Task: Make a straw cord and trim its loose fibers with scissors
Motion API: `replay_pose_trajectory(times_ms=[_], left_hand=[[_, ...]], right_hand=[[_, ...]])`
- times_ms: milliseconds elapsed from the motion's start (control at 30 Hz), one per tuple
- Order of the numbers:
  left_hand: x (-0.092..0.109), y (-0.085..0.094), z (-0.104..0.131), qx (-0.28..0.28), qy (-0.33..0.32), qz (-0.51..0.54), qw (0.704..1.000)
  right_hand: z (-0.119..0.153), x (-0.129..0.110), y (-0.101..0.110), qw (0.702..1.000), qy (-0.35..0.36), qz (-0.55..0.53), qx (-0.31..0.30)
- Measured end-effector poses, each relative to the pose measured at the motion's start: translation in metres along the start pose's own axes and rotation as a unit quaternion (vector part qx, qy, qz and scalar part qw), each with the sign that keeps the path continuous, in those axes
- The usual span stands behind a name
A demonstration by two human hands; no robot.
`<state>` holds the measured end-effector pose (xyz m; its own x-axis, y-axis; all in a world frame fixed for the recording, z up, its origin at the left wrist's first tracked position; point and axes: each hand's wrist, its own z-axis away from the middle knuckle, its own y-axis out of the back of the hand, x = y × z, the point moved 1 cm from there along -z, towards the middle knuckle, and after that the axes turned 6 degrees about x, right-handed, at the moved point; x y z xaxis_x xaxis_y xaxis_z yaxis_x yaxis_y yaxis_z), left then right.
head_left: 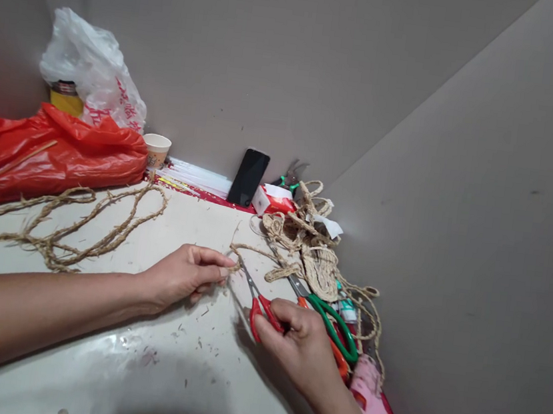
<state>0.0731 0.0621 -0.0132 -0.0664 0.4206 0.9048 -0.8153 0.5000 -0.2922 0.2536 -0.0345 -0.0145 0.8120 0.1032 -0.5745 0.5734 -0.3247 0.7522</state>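
My left hand pinches the end of a thin braided straw cord between thumb and fingertips, above the pale tabletop. The cord bends in a small loop and runs right toward a pile of braided straw pieces. In my right hand are small red-handled scissors, my fingers in the handles. Their blade tips point up and left, right at the cord beside my left fingertips. Whether the blades touch the cord I cannot tell.
Green-handled scissors and a pink glue gun lie at the right. A phone leans on the back wall near a paper cup. Twisted rope and a red plastic bag lie left. Straw scraps dot the tabletop.
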Motion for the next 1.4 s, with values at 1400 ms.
replay_pose_trajectory(times_ms=[1400], left_hand=[[0.006,-0.005,0.004,-0.044,0.028,0.037,0.998]], right_hand=[[0.002,-0.002,-0.013,0.979,0.1,0.176,0.034]])
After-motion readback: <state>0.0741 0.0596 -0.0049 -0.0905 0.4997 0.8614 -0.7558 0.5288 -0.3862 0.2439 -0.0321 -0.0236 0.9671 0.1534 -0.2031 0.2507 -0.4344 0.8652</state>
